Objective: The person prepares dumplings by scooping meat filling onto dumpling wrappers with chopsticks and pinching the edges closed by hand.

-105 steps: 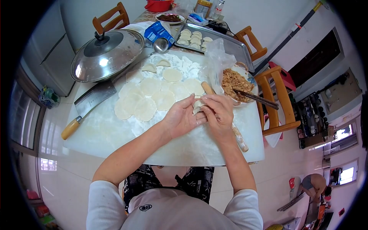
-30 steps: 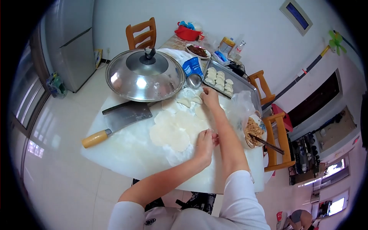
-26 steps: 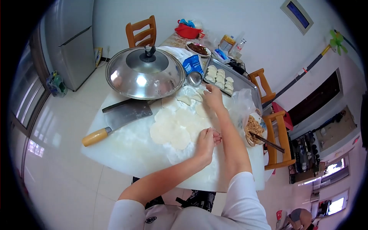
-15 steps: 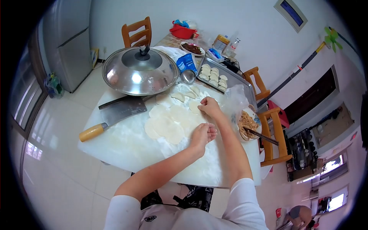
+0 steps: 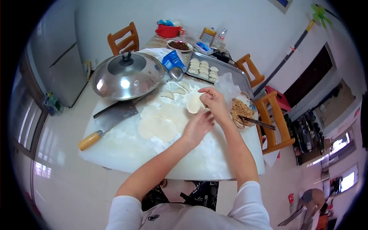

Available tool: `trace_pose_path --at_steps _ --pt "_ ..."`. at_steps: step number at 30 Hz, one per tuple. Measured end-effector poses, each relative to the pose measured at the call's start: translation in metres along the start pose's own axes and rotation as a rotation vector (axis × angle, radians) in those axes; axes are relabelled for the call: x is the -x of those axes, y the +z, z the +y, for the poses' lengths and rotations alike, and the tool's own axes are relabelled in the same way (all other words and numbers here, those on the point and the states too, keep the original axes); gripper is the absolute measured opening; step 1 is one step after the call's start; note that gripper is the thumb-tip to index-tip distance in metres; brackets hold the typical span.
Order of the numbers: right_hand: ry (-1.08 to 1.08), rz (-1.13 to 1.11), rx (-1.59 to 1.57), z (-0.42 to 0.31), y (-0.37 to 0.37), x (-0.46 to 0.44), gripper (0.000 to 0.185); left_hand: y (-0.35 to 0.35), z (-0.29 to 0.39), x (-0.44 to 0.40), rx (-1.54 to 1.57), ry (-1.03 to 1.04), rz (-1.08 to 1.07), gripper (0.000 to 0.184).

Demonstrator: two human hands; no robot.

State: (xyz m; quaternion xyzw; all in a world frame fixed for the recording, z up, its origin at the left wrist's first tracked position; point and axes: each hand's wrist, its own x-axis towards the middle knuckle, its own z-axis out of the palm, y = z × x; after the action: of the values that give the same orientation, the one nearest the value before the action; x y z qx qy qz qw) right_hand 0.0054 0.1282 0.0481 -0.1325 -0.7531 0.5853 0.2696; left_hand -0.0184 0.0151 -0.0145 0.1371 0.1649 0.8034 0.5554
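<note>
My right hand [image 5: 215, 102] pinches the edge of a round dough wrapper [image 5: 195, 103] and holds it up over the board. Just below it, my left hand [image 5: 198, 126] is open, palm up, with fingers spread near the wrapper's lower edge. Overlapping flat wrappers [image 5: 161, 122] lie on the floured white board [image 5: 115, 149] to the left. Behind them are several folded dumplings [image 5: 180, 91]. To the right stands a bowl of filling [image 5: 242, 109] with dark chopsticks [image 5: 257, 122] resting in it, a plastic bag beside it.
A large lidded pan [image 5: 128, 76] stands at the back left, a cleaver [image 5: 115, 117] before it. A metal tray [image 5: 232, 73] holds rows of dumplings. A blue packet [image 5: 173, 60] and a ladle [image 5: 176, 73] lie between. Chairs flank the table; another person bends at the far lower right.
A dumpling has been put down with the others at the back of the board. My right hand has since taken a wrapper and lifted it towards my left hand, which has opened.
</note>
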Motion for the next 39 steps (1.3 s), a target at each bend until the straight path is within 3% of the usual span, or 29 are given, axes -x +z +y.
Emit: trace_pose_path --at_steps 3,6,8,10,13,14,16,18,20,21,22,24,26,28,29,30,32,39 --pt "0.206 -0.116 0.108 -0.016 -0.009 0.03 0.022 -0.021 -0.003 -0.012 0.139 -0.004 -0.042 0.056" --pt "0.122 -0.091 0.017 -0.006 -0.013 0.058 0.023 -0.035 -0.008 -0.015 0.049 0.054 0.061 0.051" --pt "0.071 -0.075 0.16 -0.005 -0.027 0.081 0.025 -0.011 0.001 -0.001 -0.043 0.064 0.137 0.042" --pt "-0.063 0.087 0.314 0.003 -0.044 0.105 0.023 0.001 0.005 0.006 -0.202 0.093 0.218 0.036" --pt "0.178 0.297 0.283 -0.012 -0.075 0.143 0.015 0.009 0.005 0.01 -0.273 0.06 0.229 0.034" --pt "0.181 0.303 0.284 -0.014 -0.085 0.149 0.015 0.013 0.004 0.012 -0.307 0.038 0.229 0.034" --pt "0.185 0.525 0.345 -0.017 -0.103 0.159 0.016 0.02 0.002 0.016 -0.303 -0.012 0.201 0.034" --pt "0.172 0.525 0.407 -0.021 -0.118 0.16 0.015 0.021 -0.004 0.015 -0.303 -0.06 0.171 0.033" --pt "-0.165 0.621 0.388 -0.017 -0.123 0.148 0.019 0.018 -0.007 0.016 -0.238 -0.171 0.144 0.034" --pt "-0.006 0.491 0.381 -0.019 -0.13 0.144 0.027 0.019 -0.009 0.017 -0.245 -0.173 0.143 0.034" --pt "-0.01 0.495 0.375 -0.018 -0.132 0.136 0.027 0.02 -0.009 0.017 -0.303 -0.165 0.135 0.034" --pt "-0.143 0.35 0.382 -0.012 -0.13 0.118 0.026 0.021 -0.01 0.018 -0.37 -0.151 0.129 0.035" --pt "-0.161 0.397 0.47 -0.012 -0.132 0.105 0.018 0.023 -0.009 0.018 -0.401 -0.15 0.148 0.035" --pt "-0.311 0.429 0.55 -0.021 -0.135 0.095 0.016 0.022 -0.006 0.018 -0.416 -0.141 0.148 0.035" --pt "-0.499 0.488 0.56 -0.017 -0.139 0.089 0.018 0.02 -0.005 0.018 -0.42 -0.142 0.148 0.035" --pt "-0.504 0.48 0.551 -0.02 -0.139 0.087 0.018 0.019 -0.004 0.017 -0.423 -0.132 0.156 0.035" --pt "-0.417 0.566 0.19 -0.026 -0.14 0.086 0.017 0.015 -0.003 0.015 -0.435 -0.143 0.14 0.038" --pt "-0.341 0.565 0.148 -0.01 -0.174 0.096 0.031 0.014 -0.007 0.016 -0.185 -0.202 0.212 0.046"
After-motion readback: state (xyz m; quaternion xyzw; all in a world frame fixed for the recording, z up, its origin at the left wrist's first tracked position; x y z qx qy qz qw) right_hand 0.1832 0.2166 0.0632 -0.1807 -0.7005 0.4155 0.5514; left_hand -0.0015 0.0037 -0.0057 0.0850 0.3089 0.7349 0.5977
